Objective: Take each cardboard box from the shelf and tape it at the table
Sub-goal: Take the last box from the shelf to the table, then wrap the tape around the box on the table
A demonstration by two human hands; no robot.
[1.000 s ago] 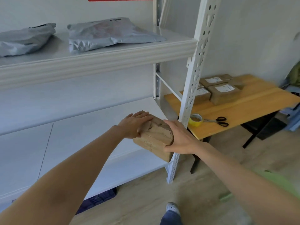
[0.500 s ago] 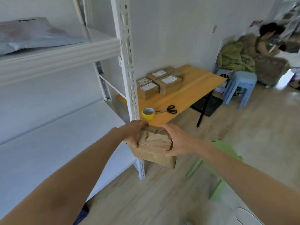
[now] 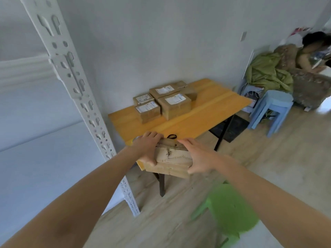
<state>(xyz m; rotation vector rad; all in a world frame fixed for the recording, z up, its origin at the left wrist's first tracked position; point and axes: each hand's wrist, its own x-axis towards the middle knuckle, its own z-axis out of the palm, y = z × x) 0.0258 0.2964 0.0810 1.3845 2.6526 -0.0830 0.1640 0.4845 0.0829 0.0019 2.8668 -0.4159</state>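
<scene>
Head camera shows a worn cardboard box (image 3: 172, 159) held in the air over the near corner of the yellow table (image 3: 206, 111), just beside the white shelf post (image 3: 80, 97). The left hand (image 3: 147, 149) and right hand (image 3: 198, 157) clasp its opposite ends, fingers curled over the edges. Labelled boxes (image 3: 174, 104) sit at the table's far side.

Shelf (image 3: 86, 104) left of table (image 3: 206, 111), boxes (image 3: 174, 105) on table, probably scissors (image 3: 172, 136) behind held box (image 3: 174, 160)
</scene>
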